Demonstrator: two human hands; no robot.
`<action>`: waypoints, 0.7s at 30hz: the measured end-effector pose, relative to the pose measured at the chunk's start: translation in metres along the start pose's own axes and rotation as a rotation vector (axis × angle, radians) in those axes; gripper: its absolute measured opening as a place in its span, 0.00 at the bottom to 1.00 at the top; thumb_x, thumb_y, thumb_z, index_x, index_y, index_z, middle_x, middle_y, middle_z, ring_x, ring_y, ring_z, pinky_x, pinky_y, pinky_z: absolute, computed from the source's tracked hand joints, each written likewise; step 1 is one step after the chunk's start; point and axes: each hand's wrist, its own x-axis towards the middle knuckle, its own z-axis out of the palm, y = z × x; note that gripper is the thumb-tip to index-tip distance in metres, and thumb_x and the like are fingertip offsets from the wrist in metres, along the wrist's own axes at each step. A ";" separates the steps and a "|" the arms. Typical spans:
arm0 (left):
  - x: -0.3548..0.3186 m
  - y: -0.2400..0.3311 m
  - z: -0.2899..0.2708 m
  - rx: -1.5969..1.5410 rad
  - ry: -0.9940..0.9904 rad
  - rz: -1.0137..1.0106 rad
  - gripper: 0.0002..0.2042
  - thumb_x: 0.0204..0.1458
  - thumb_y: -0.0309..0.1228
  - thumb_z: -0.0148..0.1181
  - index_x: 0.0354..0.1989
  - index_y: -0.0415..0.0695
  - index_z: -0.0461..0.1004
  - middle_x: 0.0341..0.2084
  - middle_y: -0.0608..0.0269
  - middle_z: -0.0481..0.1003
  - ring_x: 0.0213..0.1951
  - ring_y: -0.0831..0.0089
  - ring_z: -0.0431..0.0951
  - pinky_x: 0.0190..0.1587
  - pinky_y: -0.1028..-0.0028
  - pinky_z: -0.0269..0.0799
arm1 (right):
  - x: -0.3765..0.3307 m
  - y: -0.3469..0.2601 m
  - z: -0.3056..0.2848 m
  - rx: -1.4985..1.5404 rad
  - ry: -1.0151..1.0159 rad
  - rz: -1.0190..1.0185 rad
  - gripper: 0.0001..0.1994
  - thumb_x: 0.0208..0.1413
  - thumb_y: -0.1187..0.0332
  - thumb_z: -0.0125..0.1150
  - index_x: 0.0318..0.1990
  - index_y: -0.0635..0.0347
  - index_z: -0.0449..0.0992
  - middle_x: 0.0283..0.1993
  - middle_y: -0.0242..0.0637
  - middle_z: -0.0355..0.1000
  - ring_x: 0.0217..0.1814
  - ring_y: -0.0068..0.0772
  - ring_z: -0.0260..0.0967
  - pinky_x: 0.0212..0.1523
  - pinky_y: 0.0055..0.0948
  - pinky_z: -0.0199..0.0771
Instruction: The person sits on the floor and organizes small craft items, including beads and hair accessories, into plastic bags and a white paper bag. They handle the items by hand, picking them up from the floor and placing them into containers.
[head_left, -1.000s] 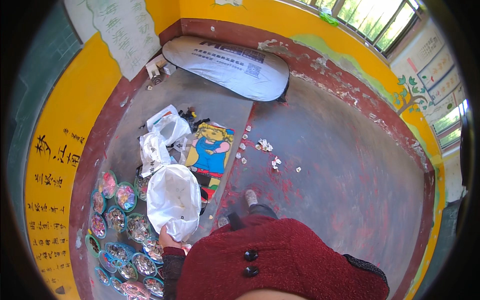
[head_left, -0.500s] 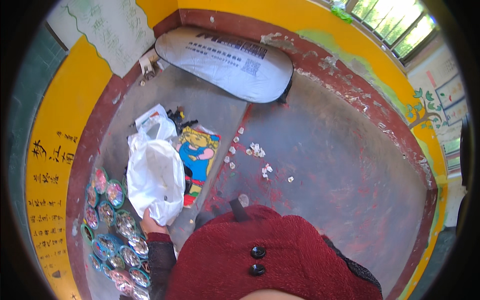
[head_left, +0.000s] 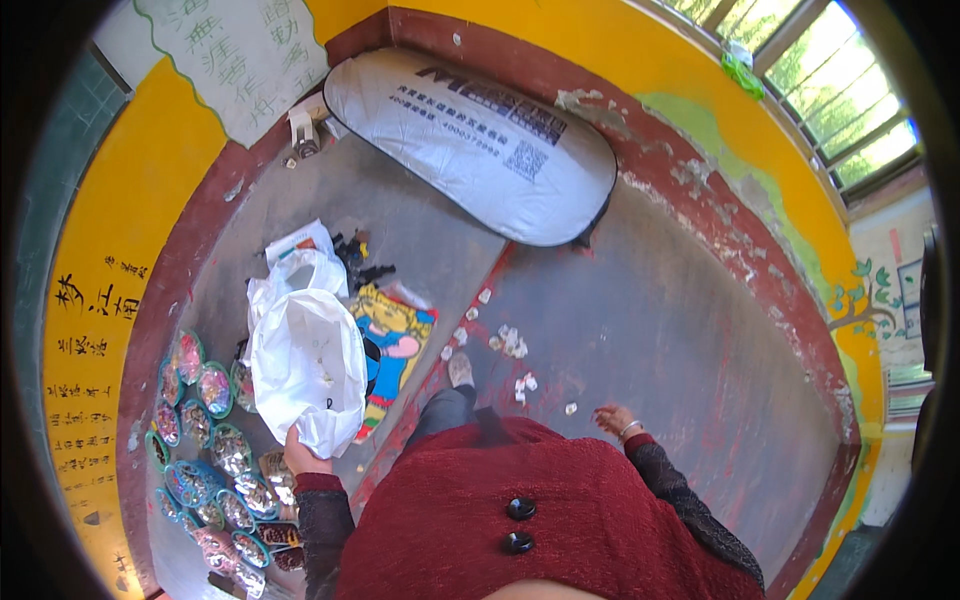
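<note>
My left hand (head_left: 305, 454) grips the near rim of a white plastic bag (head_left: 268, 350), whose wide mouth faces up. A few tiny bits lie inside it, too small to name. Out to the right, my right hand (head_left: 614, 420) hangs over the floor with its fingers apart and nothing in them; a bracelet circles that wrist. Small white pieces (head_left: 512, 342) are scattered on the floor, several in a cluster to the left of my right hand. Beside the bag lies a colourful cartoon picture board (head_left: 405, 345), partly covered by it.
Several teal-rimmed baskets (head_left: 196, 482) of shiny wrapped items crowd the floor at left. Dark odds and ends (head_left: 358, 262) lie beyond the bag. A large silver oval panel (head_left: 470, 145) leans at the far wall. My shoe (head_left: 460, 370) is on the floor ahead.
My right hand and forearm have come into view at the right. A foot now shows forward of my coat. My left hand keeps its hold on the bag, and the view has shifted.
</note>
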 end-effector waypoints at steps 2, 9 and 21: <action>0.021 -0.010 0.032 -0.071 0.035 -0.026 0.14 0.51 0.33 0.44 0.41 0.39 0.71 0.37 0.59 0.73 0.41 0.62 0.74 0.43 0.64 0.71 | 0.015 -0.003 -0.012 -0.007 -0.054 -0.059 0.15 0.51 0.63 0.51 0.44 0.58 0.74 0.33 0.36 0.74 0.33 0.28 0.71 0.33 0.26 0.71; 0.076 -0.024 0.128 -0.150 0.050 0.057 0.14 0.52 0.32 0.43 0.41 0.38 0.71 0.37 0.59 0.73 0.41 0.63 0.74 0.42 0.63 0.72 | 0.077 0.032 -0.089 -0.529 -0.086 -0.030 0.15 0.51 0.59 0.50 0.40 0.56 0.75 0.39 0.41 0.74 0.42 0.37 0.71 0.39 0.34 0.71; -0.041 -0.096 0.164 -0.263 0.534 0.446 0.17 0.52 0.34 0.42 0.46 0.37 0.66 0.42 0.54 0.70 0.44 0.59 0.72 0.44 0.60 0.71 | 0.254 -0.288 -0.277 -1.886 -0.162 -0.559 0.09 0.48 0.64 0.50 0.30 0.50 0.79 0.35 0.34 0.75 0.39 0.34 0.73 0.31 0.35 0.74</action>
